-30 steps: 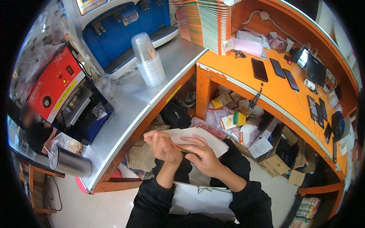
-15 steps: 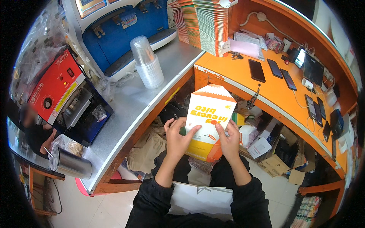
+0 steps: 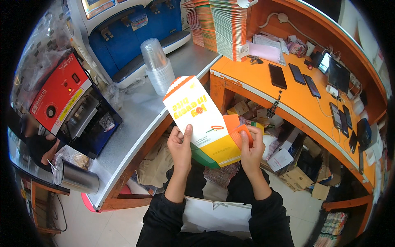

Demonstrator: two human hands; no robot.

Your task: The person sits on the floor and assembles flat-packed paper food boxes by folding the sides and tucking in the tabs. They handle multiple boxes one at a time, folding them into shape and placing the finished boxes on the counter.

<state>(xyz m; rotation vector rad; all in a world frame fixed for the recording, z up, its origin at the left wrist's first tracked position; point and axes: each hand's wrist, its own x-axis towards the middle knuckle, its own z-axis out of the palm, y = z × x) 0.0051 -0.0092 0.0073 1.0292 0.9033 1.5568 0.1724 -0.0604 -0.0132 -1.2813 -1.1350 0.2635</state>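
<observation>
Clearly, in the head view, both hands hold a white, yellow, green and orange paper carton (image 3: 197, 119) in the air above the knees, its far end tilted to the left. The left hand (image 3: 180, 148) grips the carton's left edge, thumb flat on the printed front and the other fingers bent behind it. The right hand (image 3: 252, 148) pinches an orange flap (image 3: 231, 122) at the carton's right side between thumb and bent fingers; how the fingertips lie behind it, I cannot tell.

On the left runs a metal counter (image 3: 131, 119). On it stand a red-fronted machine (image 3: 61, 90), a steel canister (image 3: 78, 177) at the near end, a stack of clear plastic cups (image 3: 158, 70) and, farther off, a blue and white dispenser (image 3: 140, 37). On the far side rises a tall stack of folded cartons (image 3: 226, 29). To the right, an orange desk (image 3: 251, 76) bears keys (image 3: 256, 60) and several phones, the leftmost a dark phone (image 3: 277, 76). Below the desk, on the right, sits an open cardboard box (image 3: 297, 179).
</observation>
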